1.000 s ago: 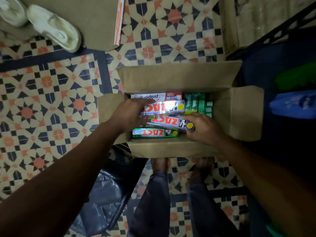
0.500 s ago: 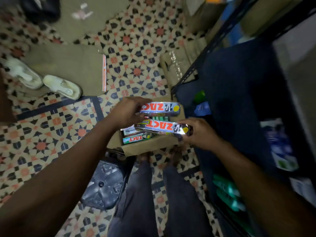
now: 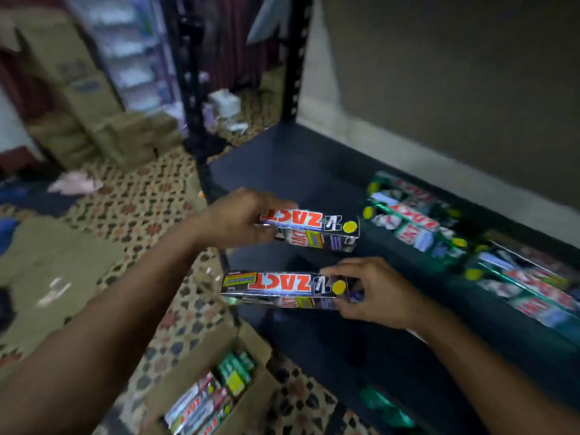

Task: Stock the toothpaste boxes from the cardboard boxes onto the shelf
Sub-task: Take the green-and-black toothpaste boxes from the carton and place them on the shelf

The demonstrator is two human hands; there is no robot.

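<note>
STEP carrying to shelf | shelf (image 3: 282, 171) bare deck just beyond fingers | cardboard box (image 3: 197, 362) below wrists, part full | stocked row (image 3: 417, 221) right of fingertips | left hand (image 3: 232, 221) fingers curled round upper toothpaste box (image 3: 314, 229) | right hand (image 3: 379, 296) pinches end of lower toothpaste box (image 3: 282, 288) | NEXT, likely: lay both flat beside the row

Two silver toothpaste boxes: upper box (image 3: 314, 229) in the left hand (image 3: 238, 221); lower box (image 3: 282, 288) in the right hand (image 3: 373, 293); one open cardboard box (image 3: 194, 356); green boxes (image 3: 417, 221) on the shelf (image 3: 282, 171) too blurred to count.
</note>
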